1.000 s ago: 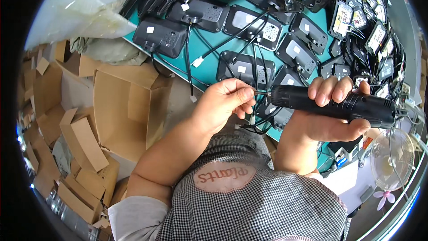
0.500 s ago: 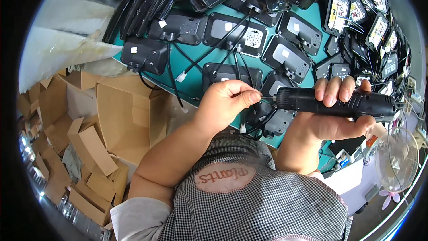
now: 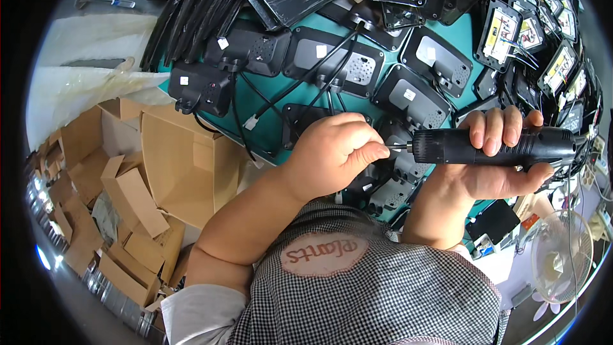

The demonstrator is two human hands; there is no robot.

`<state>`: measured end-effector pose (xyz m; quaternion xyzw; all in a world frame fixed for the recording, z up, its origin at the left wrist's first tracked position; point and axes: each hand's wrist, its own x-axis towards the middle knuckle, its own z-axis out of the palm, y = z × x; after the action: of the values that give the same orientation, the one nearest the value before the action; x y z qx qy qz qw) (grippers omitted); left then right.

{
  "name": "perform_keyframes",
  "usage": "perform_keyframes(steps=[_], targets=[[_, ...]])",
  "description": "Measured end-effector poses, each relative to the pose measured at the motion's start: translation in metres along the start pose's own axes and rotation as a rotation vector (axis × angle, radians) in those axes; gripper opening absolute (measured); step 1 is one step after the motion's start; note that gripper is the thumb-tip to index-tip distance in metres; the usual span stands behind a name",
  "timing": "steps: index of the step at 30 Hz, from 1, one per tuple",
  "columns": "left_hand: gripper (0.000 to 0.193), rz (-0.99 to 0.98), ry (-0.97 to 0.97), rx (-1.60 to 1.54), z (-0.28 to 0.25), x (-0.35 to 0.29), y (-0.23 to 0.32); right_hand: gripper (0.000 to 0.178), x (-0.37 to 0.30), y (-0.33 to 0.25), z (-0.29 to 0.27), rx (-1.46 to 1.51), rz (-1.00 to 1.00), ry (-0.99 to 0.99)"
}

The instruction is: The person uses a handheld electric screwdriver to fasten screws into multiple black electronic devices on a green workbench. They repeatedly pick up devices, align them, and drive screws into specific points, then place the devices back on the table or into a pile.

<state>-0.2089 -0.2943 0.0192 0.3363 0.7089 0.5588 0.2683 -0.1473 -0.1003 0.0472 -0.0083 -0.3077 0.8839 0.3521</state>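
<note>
Screwdriver (image 3: pixel 447 147) (black, cylindrical, ribbed) lies gripped in the right hand (image 3: pixel 476 181); the left hand (image 3: pixel 336 153) pinches its bit (image 3: pixel 401 147).

Left arm (image 3: pixel 252 217): bare below the sleeve, elbow bent, forearm slanting inward and away from the body. Left hand (image 3: pixel 335 156) back-up, knuckles raised. Left thumb (image 3: pixel 370 154) and forefinger (image 3: pixel 365 133) meet at the tips in a pinch, aimed at the right hand (image 3: pixel 485 182); remaining fingers tucked, mostly hidden.

Right forearm (image 3: pixel 440 220): steep, foreshortened, reaching up from near the torso. Palm turned upward, in a firm wraparound grip. Right fingers (image 3: pixel 493 129) curl over from the far side, nails showing. Right thumb (image 3: pixel 527 180) lies extended on the near side, tip pointing outward. Hands roughly level, apart.
</note>
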Motion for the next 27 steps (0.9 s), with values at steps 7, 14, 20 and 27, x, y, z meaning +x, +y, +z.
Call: perform_keyframes(steps=[7,14,20,27], targets=[[0.070,-0.358,-0.089,0.645,-0.075,0.037,-0.022,0.062,0.012,-0.003,-0.017,-0.187,-0.101,-0.029],[0.097,-0.451,-0.355,0.947,-0.088,0.057,-0.051,0.058,0.031,0.010,-0.036,-0.359,-0.203,0.093],[0.096,-0.445,-0.396,0.998,-0.069,0.052,-0.055,0.060,0.033,0.033,-0.044,-0.411,-0.240,0.045],[0.095,-0.501,-0.386,0.980,-0.066,0.050,-0.054,0.070,0.031,0.063,-0.045,-0.536,-0.291,0.080]])
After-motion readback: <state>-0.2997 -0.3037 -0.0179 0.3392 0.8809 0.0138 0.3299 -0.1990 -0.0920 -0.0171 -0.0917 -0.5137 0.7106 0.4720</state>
